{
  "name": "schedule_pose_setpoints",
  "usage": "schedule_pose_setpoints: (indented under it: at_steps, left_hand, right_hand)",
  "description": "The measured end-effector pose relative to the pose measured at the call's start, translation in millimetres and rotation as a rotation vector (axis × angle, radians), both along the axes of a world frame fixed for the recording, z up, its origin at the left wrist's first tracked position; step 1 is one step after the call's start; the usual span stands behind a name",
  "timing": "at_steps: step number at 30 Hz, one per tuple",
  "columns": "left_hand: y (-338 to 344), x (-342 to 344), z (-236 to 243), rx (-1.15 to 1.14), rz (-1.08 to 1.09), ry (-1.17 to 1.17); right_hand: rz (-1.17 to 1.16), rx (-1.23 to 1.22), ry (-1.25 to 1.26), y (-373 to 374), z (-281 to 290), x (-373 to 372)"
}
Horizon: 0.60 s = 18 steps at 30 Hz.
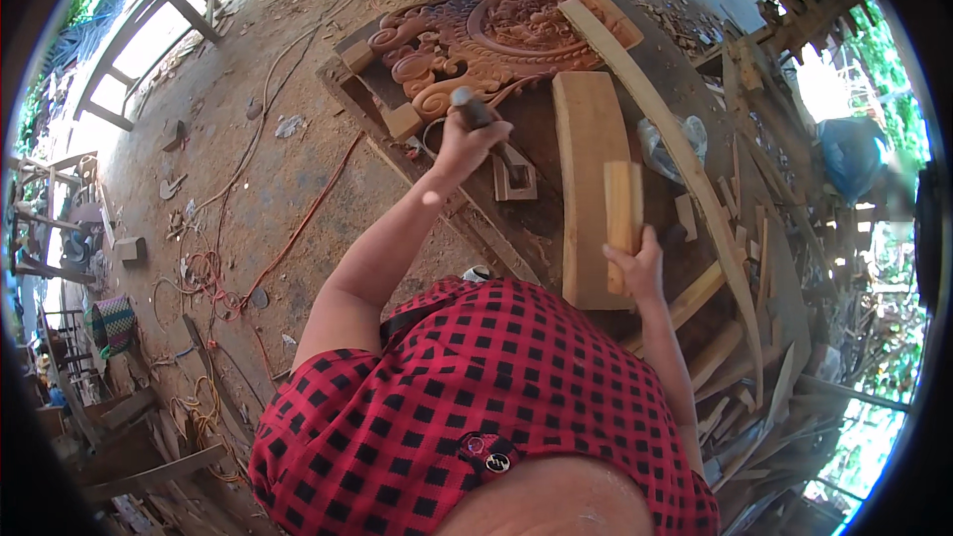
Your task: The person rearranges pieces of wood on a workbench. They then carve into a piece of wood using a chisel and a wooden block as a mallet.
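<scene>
My left hand [470, 147] is closed around a hammer [467, 104]; its rounded grey head sticks up above my fingers, and much of its handle is hidden. Just beyond that hand lies a reddish-brown carved wooden panel [496, 35] with scrolls and a round relief. A small wooden block with a dark slot [516, 177] sits right of my left wrist. My right hand [640, 263] grips a short, pale wooden block [622, 213], thumb on its left side. Under and beside it is a broad, slightly curved plank [588, 139] lying on the dark work table [541, 228].
A long, curved wooden strip [685, 149] runs along the right, past a clear plastic bag [675, 144]. Scrap wood [735, 377] is heaped at the right. Orange cord [298, 228] crosses the dirt floor at left. A wooden frame [149, 30] stands far left; a blue bag [852, 159] hangs far right.
</scene>
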<state>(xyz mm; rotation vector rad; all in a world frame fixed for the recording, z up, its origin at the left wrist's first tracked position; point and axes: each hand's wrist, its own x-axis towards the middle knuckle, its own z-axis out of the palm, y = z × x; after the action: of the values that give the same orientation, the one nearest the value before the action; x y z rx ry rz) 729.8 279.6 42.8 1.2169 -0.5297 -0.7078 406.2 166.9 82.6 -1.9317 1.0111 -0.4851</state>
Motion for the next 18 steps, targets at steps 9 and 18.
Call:
schedule_pose_setpoints:
  at_steps: [9,18]
  left_hand:
    - [7,-10,2,0.049,0.305,0.307]
    - [-12,-23,2,-0.053,0.127,-0.034]
  right_hand:
    - [-0.199,0.304,0.01,-10,-59,-18]
    - [-0.217,0.318,-0.022,-5,-53,-17]
